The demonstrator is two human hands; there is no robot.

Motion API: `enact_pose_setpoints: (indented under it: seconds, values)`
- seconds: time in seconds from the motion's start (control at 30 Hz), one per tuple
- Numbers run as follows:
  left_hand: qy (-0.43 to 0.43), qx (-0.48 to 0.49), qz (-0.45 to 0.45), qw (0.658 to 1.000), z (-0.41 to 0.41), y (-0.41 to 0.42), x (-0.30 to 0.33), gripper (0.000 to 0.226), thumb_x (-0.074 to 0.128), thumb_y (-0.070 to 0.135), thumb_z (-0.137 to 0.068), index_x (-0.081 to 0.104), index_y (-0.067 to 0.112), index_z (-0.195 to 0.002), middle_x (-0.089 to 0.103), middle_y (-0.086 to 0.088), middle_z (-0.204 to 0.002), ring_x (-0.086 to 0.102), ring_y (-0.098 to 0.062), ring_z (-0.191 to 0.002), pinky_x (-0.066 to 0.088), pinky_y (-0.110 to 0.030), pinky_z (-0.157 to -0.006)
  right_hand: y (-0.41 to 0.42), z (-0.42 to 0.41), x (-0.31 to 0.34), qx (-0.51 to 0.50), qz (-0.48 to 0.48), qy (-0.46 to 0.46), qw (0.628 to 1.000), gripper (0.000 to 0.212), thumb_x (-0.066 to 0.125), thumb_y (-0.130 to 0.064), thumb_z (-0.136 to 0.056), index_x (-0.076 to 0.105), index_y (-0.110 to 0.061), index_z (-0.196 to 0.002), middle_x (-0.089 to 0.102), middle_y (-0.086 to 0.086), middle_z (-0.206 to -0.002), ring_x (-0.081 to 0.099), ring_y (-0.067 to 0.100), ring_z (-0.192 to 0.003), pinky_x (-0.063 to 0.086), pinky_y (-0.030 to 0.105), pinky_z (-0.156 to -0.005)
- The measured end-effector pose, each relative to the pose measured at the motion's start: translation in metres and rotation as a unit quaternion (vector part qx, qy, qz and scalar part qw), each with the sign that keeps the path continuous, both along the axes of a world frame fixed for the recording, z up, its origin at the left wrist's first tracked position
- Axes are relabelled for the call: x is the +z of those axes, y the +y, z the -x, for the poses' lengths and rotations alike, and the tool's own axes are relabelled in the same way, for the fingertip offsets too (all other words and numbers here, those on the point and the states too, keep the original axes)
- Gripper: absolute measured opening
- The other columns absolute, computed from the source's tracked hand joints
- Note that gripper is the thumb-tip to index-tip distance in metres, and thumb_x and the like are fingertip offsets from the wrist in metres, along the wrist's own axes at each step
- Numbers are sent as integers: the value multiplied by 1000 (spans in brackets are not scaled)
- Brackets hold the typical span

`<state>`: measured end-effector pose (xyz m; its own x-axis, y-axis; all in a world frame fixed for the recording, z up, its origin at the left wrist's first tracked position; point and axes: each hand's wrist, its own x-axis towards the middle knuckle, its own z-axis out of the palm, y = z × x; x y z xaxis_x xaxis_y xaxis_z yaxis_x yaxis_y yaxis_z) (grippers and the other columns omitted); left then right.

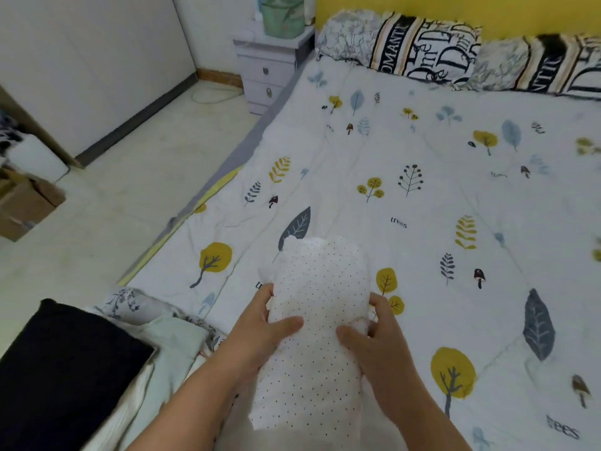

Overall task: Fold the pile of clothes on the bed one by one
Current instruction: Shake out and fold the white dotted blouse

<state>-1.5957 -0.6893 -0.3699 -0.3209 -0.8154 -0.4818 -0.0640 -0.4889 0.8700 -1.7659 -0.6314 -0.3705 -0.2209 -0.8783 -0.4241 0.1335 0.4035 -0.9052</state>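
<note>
Just hands [320, 333] around dotted garment [317, 294].

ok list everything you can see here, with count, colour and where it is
polka-dot garment: 1, white with small dark dots, held up over the near part of the bed
bedspread: 1, white with yellow, grey and blue leaf and tree prints, covering the bed
pillows: 2, black, white and tan lettering print, at the head of the bed
folded clothes stack: 1 stack, black piece on top of pale ones, near left
nightstand: 1, pale lilac, left of the bed's head
bag: 1, green, on the nightstand
cardboard box: 1, brown, on the floor at left
left hand: 1, grips the garment's left edge
right hand: 1, grips its right edge
</note>
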Motion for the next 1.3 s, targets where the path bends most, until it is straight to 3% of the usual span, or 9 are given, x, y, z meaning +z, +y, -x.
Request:
enact_pose_setpoints:
  seconds: [0.13,0.23,0.33,0.5,0.67,0.83,0.97,1.13,1.3]
  values:
    - [27,13,18,999,-7,26,54,43,61,1,-86,50,29,-116,71,0,-103,69,-27,-93,56,-47,-80,23,-3,58,14,41,5,999,43,60,-2,-78,52,-35,-105,72,-2,-84,71,19,-75,58,34,-61]
    - [50,14,45,998,-13,44,90,47,60,-1,-86,49,30,-119,71,2,-107,69,-24,-94,58,-38,-73,42,-8,95,22,69,-2,997,44,60,1,-78,51,-33,-104,72,-6,-82,70,13,-69,53,23,-54]
    - [73,16,60,995,-24,66,123,48,60,0,-86,50,34,-119,70,6,-109,69,-22,-95,57,-32,-68,60,-14,124,44,93,-9,995,43,60,3,-79,50,-31,-105,71,-8,-84,69,11,-70,52,21,-56]
    - [97,25,67,993,-53,106,167,45,58,-1,-86,52,32,-116,71,2,-106,70,-24,-93,56,-30,-64,92,-39,160,69,112,-36,991,45,61,1,-80,50,-38,-100,71,-8,-88,70,18,-81,59,35,-67]
    - [84,35,70,993,-95,136,196,48,60,-1,-85,50,28,-122,69,-3,-112,68,-28,-98,57,-36,-71,117,-80,184,88,119,-76,986,46,61,3,-79,51,-35,-102,71,-1,-91,69,26,-88,56,49,-78]
    - [67,33,69,995,-148,150,221,60,66,7,-70,50,25,-125,67,-6,-116,66,-30,-101,56,-40,-78,128,-132,199,108,124,-105,981,43,60,3,-80,48,-30,-104,71,-2,-92,68,26,-92,55,50,-79]
    - [55,35,61,996,-197,146,231,65,66,7,-69,47,26,-129,65,-7,-120,64,-32,-105,52,-47,-85,125,-182,204,106,126,-110,980,44,61,3,-78,48,-30,-104,71,0,-94,67,26,-93,54,53,-82]
    - [38,17,44,998,-258,122,230,57,64,1,-83,45,27,-129,65,-6,-121,65,-32,-104,53,-45,-82,111,-247,196,82,124,-106,983,45,63,-2,-78,49,-36,-103,69,-1,-97,67,21,-92,56,44,-82]
    - [6,-19,30,999,-302,92,214,51,57,-5,-86,49,28,-124,66,-5,-118,66,-31,-102,57,-41,-77,98,-300,173,34,114,-119,986,45,62,1,-80,47,-35,-103,70,-13,-85,68,7,-78,55,21,-60]
